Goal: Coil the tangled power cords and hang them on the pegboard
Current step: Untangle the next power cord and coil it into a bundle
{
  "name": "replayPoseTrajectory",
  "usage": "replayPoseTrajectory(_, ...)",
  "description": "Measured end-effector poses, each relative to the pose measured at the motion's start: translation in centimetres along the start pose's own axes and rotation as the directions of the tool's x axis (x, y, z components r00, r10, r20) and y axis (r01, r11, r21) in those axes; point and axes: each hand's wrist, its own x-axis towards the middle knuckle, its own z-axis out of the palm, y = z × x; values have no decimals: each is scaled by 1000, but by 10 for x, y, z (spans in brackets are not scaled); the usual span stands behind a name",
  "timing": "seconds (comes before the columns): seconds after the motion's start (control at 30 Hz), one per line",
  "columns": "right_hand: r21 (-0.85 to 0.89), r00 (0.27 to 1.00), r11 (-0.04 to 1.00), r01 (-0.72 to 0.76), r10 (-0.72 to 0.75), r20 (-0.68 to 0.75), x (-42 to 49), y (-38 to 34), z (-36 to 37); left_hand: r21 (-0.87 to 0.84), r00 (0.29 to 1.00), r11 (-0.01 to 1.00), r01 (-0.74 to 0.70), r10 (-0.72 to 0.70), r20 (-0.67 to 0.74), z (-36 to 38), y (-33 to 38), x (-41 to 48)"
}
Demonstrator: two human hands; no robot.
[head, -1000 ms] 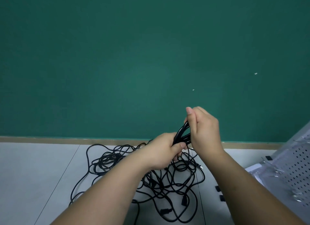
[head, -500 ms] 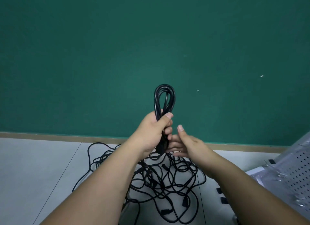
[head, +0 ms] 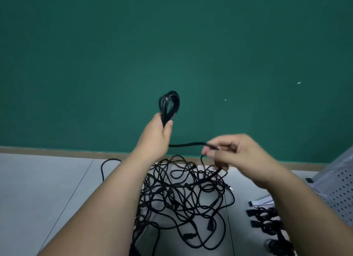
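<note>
Head view: the left hand (head: 155,134) grips the small coil of black power cord (head: 169,104) up high, likely keeping loops neat, while the right hand (head: 239,156) pinches its loose tail (head: 187,144) above the tangled black pile (head: 183,195) on the grey floor (head: 57,179).

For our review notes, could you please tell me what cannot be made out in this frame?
Head view:
Right hand: motion-blurred, so how its grip sits on the loose cord is unclear.
Tangled cords: partly behind the left forearm; their number cannot be told.
Pegboard: cut off by the right edge.
Bundled cords: partly hidden by the right forearm.
</note>
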Motion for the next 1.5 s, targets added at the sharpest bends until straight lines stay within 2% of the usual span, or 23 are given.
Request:
replayPoseTrajectory(0.07, 95, 978, 989, 112, -93, -188, -3, -5, -9, 84, 985, 995, -59, 44, 167, 7, 8, -5)
replayPoseTrajectory(0.17, 30, 902, 985, 172, -145, -407, 1, -2, -18, -6, 920, 998, -65, 62, 387, 23, 24, -17)
replayPoseTrajectory(0.27, -121, 812, 980, 158, -199, -549, 6, 5, -25, -219, 860, 972, 85, 40, 509, 39, 39, -30)
replayPoseTrajectory(0.33, -272, 771, 956, 112, -256, -583, 7, 8, -27, -341, 824, 917, 206, 25, 567, 46, 48, -40)
replayPoseTrajectory(0.4, -386, 738, 921, 50, -294, -607, 7, 12, -26, -390, 778, 870, 301, 12, 628, 50, 55, -46)
replayPoseTrajectory(0.47, -438, 708, 899, -2, -308, -636, 8, 13, -24, -410, 758, 866, 286, 57, 649, 54, 58, -49)
replayPoseTrajectory(0.53, -454, 687, 890, -45, -302, -661, 9, 14, -22, -371, 780, 911, 179, 98, 618, 59, 55, -49)
replayPoseTrajectory(0.7, -430, 703, 891, -146, -213, -679, 11, 17, -16, -243, 828, 965, 98, 57, 558, 65, 46, -48)
replayPoseTrajectory(0.87, -310, 771, 939, -149, -86, -631, 12, 23, -22, -266, 848, 959, 97, 60, 527, 64, 42, -46)
replayPoseTrajectory(0.97, -49, 778, 995, -91, 40, -627, 11, 21, -22, -245, 850, 967, 72, 69, 523, 63, 46, -48)
replayPoseTrajectory(1.03, 136, 780, 990, -43, 118, -615, 10, 18, -18, -242, 857, 967, 74, 63, 512, 63, 46, -47)
replayPoseTrajectory(1.13, 299, 768, 954, 4, 189, -612, 11, 15, -11, -286, 861, 952, 110, 53, 506, 65, 45, -48)
replayPoseTrajectory(1.2, 350, 754, 936, 23, 214, -621, 13, 16, -8, -396, 839, 902, 173, 76, 539, 65, 48, -51)
replayPoseTrajectory(1.27, 360, 744, 932, 24, 224, -629, 15, 18, -7, -497, 786, 826, 265, 113, 607, 65, 52, -54)
replayPoseTrajectory(1.37, 384, 741, 923, 27, 239, -627, 20, 23, -8, -575, 725, 691, 438, 106, 681, 65, 58, -60)
replayPoseTrajectory(1.43, 486, 762, 872, 56, 277, -585, 23, 22, -6, -568, 764, 706, 422, 61, 643, 68, 58, -60)
replayPoseTrajectory(1.5, 614, 788, 784, 92, 320, -526, 25, 19, 2, -510, 825, 797, 325, 25, 565, 72, 53, -58)
